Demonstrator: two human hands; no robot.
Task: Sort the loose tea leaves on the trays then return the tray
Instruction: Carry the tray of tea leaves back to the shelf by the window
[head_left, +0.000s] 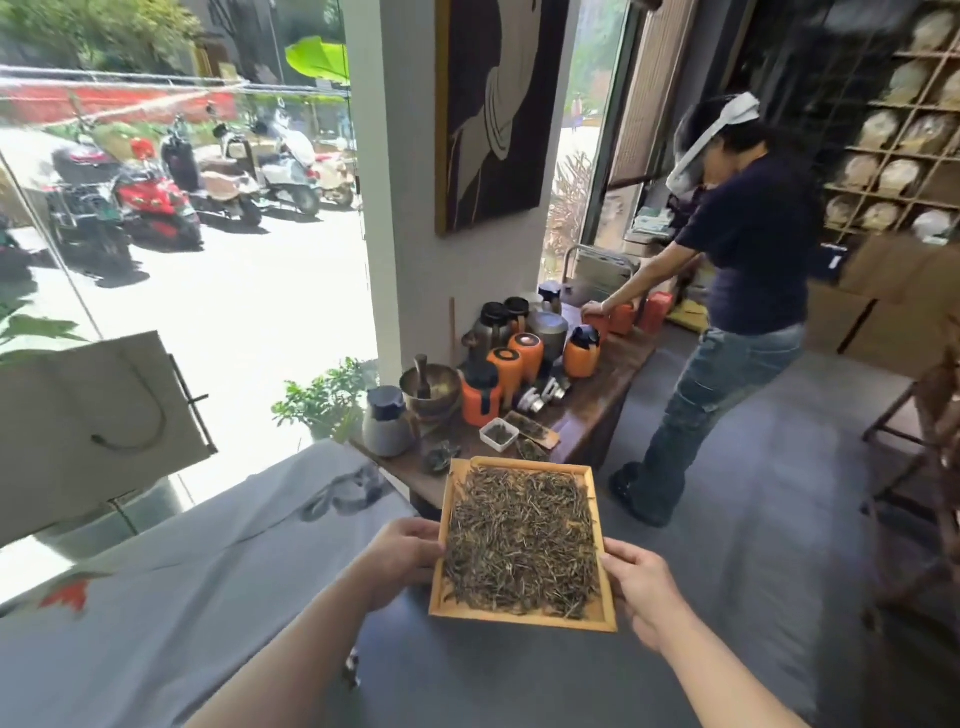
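Observation:
A shallow wooden tray (519, 619) is held in the air in front of me, above the grey floor. Loose dark tea leaves (522, 540) cover most of its bottom. My left hand (402, 558) grips the tray's left rim, thumb on top. My right hand (641, 584) grips the right rim the same way. The tray is roughly level, its far edge near the end of a dark wooden table (592, 410).
The table carries orange canisters (524, 356), a metal bowl (430, 387), a grey jug (387, 423) and small dishes of leaves (500, 434). A person in a dark shirt (748, 260) stands at its far end. A grey-clothed table (182, 597) is on my left.

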